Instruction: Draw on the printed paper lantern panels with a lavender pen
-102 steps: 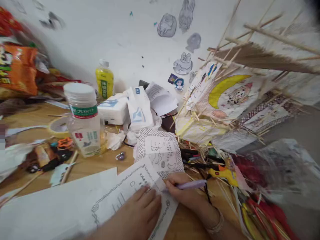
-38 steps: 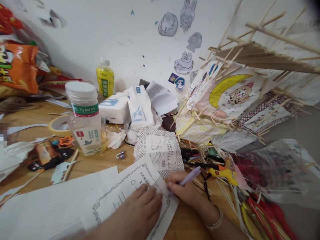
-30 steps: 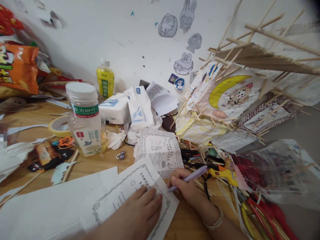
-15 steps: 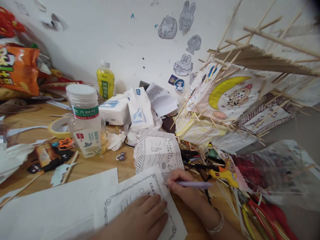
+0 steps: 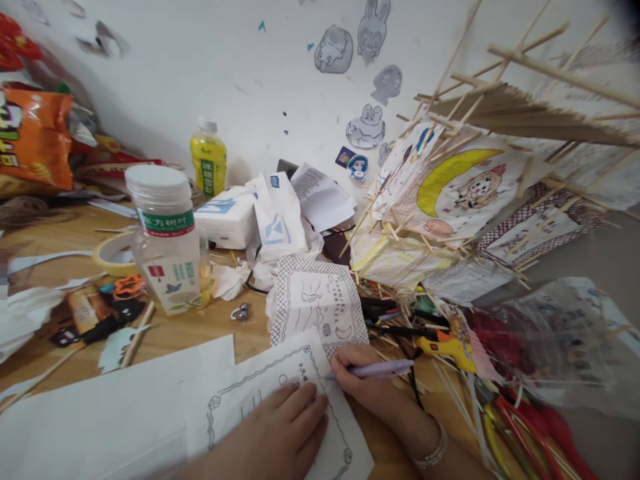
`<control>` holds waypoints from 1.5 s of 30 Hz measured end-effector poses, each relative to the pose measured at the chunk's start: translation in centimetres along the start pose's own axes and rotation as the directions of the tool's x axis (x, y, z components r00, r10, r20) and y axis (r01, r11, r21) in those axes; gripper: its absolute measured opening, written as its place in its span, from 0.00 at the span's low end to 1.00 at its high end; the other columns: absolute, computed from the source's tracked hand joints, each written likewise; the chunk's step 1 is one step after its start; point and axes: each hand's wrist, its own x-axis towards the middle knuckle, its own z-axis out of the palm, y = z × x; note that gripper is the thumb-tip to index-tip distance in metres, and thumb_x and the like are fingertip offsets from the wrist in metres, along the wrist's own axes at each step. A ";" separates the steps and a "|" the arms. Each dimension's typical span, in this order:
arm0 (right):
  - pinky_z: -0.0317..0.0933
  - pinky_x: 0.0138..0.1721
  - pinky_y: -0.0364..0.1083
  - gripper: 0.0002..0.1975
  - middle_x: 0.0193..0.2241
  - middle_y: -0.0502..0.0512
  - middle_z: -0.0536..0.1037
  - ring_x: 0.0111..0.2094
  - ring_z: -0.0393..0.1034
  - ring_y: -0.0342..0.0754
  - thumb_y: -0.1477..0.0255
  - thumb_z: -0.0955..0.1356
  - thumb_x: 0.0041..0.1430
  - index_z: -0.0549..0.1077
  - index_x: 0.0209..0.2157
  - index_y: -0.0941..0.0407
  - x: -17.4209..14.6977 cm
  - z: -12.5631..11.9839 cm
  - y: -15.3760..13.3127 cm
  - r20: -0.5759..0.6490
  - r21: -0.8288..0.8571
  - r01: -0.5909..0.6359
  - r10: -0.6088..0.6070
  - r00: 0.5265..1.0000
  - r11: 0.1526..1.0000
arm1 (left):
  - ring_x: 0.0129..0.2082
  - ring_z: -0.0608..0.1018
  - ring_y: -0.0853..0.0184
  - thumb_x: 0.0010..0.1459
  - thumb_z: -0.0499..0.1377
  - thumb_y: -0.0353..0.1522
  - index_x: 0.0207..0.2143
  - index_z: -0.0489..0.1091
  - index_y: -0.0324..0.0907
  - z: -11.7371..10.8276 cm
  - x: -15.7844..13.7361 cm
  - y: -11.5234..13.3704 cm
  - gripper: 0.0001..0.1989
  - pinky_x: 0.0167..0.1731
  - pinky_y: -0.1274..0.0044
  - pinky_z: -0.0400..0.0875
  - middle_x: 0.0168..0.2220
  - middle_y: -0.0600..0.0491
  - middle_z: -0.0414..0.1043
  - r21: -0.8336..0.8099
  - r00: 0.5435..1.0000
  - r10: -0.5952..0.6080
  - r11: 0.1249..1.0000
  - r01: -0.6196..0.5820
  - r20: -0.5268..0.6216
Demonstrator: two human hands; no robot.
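Note:
My left hand (image 5: 283, 427) lies flat on a white sheet of paper (image 5: 235, 383) with a drawn wavy border, corner flowers and some handwriting. Its fingers are stretched out and cover part of the drawing. In my right hand (image 5: 357, 377) is a light purple pen (image 5: 385, 368), its tip at the upper right border of the sheet. A bracelet (image 5: 435, 450) circles the right wrist. Just behind lies a second drawing (image 5: 317, 300) with a cross-hatched border, partly under the sheet. More white paper (image 5: 110, 407) spreads to the left.
A clear plastic bottle (image 5: 170, 267), a tape roll (image 5: 113, 257) and a yellow drink bottle (image 5: 207, 160) stand at the left. Tissue packs (image 5: 277, 217) lie behind. At the right are a stick-and-paper lantern (image 5: 465, 187), a yellow glue gun (image 5: 447, 350) and red-handled scissors (image 5: 525, 433).
The pen is tilted slightly differently and my right hand has shifted a little to the left and down. My left hand stays on the sheet. The view has moved slightly.

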 end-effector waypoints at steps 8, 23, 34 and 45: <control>0.47 0.24 0.42 0.14 0.17 0.45 0.57 0.21 0.54 0.42 0.75 0.60 0.55 0.52 0.18 0.53 -0.1 0.0 0.1 -0.007 -0.014 0.011 -0.011 1.000 1.000 | 0.48 0.71 0.59 0.65 0.51 0.28 0.48 0.72 0.34 -0.1 0.1 0.2 0.14 0.51 0.69 0.62 0.50 0.47 0.73 0.023 1.000 0.007 1.000 -0.007 0.013; 0.46 0.23 0.42 0.15 0.16 0.44 0.55 0.20 0.52 0.41 0.75 0.60 0.55 0.51 0.18 0.54 0.2 -0.1 -0.2 -0.007 -0.035 0.074 -0.075 0.997 0.997 | 0.48 0.71 0.58 0.64 0.52 0.28 0.45 0.73 0.35 0.7 -0.4 0.4 0.12 0.50 0.67 0.61 0.49 0.48 0.73 0.095 0.998 0.026 0.995 -0.021 -0.049; 0.47 0.23 0.41 0.14 0.16 0.44 0.56 0.20 0.52 0.41 0.76 0.61 0.52 0.52 0.17 0.54 0.1 -0.2 0.0 0.023 -0.006 0.032 -0.032 0.999 0.999 | 0.48 0.71 0.59 0.64 0.53 0.31 0.46 0.73 0.37 0.5 -0.2 0.2 0.13 0.50 0.68 0.60 0.50 0.47 0.73 0.083 0.997 0.033 0.996 -0.028 -0.066; 0.46 0.22 0.42 0.13 0.15 0.44 0.56 0.20 0.53 0.42 0.77 0.60 0.50 0.52 0.16 0.54 0.1 -0.2 0.0 0.020 0.039 0.009 -0.010 1.000 0.999 | 0.47 0.71 0.61 0.66 0.50 0.31 0.45 0.74 0.38 0.1 0.0 -0.1 0.14 0.48 0.70 0.61 0.48 0.50 0.75 0.077 0.996 0.044 0.996 -0.038 -0.079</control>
